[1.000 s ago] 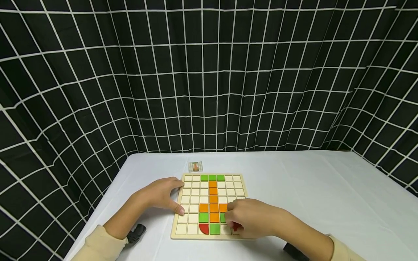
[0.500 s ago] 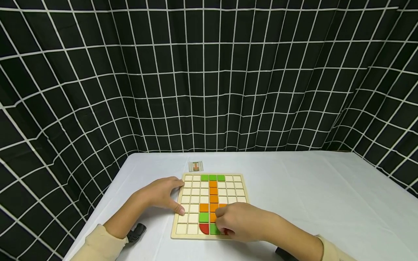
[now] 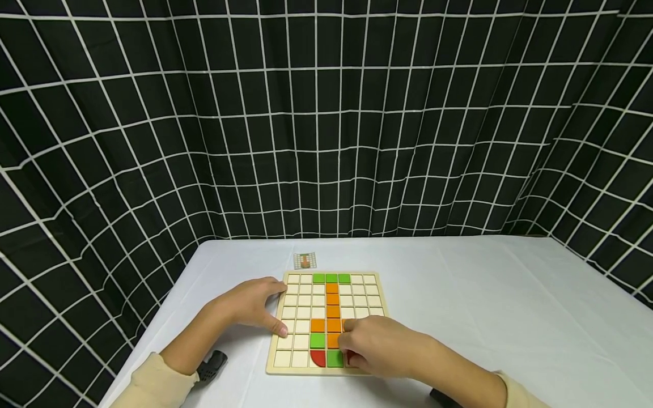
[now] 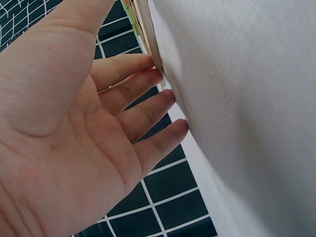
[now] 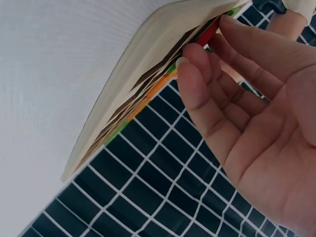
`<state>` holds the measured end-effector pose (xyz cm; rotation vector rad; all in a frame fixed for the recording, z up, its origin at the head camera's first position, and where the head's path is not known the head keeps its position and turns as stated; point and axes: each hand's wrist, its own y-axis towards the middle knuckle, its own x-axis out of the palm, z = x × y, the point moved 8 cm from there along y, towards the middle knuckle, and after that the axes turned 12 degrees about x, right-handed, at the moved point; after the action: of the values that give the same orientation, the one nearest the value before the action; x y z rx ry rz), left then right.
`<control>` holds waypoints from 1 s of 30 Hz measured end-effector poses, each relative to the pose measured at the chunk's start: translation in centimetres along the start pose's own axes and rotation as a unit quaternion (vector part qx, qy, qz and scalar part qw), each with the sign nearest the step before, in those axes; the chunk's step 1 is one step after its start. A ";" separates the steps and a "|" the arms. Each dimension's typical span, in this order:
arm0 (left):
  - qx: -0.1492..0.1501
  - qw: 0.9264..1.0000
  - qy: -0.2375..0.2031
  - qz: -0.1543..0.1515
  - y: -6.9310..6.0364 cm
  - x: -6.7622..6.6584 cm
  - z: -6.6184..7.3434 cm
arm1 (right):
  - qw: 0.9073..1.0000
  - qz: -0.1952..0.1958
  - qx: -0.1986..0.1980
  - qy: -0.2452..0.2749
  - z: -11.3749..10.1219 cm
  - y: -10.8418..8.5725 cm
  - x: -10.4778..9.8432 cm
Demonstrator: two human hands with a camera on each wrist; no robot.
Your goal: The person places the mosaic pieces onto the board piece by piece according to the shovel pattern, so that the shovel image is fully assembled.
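Note:
A pale wooden grid board point(image 3: 300, 371) lies on the white table. Green and orange square tiles form a column with short crossing rows on it, and a red quarter-round tile point(image 3: 318, 358) sits in the bottom row. My left hand point(image 3: 252, 303) rests at the board's left side, thumb on its edge, its fingers fairly straight in the left wrist view. Over the lower right of the board, my right hand point(image 3: 385, 347) pinches a second red tile point(image 5: 208, 34) at the bottom row, beside the green tile point(image 3: 335, 358). That hand covers several cells.
A small pattern card point(image 3: 305, 260) lies behind the board. White cloth covers the table point(image 3: 484, 294), with black gridded curtains point(image 3: 336, 124) behind and at both sides. A dark device point(image 3: 212, 365) sits under the left wrist.
My right hand has moved left with the red tile, from the cell farther right to the one beside the bottom green tile. Over the last half second it barely shifts. The left hand stays put.

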<state>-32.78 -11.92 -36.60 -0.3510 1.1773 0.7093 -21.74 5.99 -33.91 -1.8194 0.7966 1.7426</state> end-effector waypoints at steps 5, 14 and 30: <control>-0.005 1.000 0.002 -0.002 0.0 0.0 0.0 | 0.999 -0.010 0.019 -0.029 -0.5 0.1 0.1; 0.005 1.000 0.006 0.004 0.0 -0.2 0.1 | 0.999 -0.023 0.040 -0.025 -0.6 0.1 0.3; -0.001 1.000 0.005 -0.001 0.0 -0.1 0.1 | 0.997 -0.059 -0.019 0.042 0.2 -0.8 -0.7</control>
<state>-32.75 -11.92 -36.51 -0.3590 1.1858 0.7073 -21.27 6.73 -33.27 -1.9353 0.6779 1.6282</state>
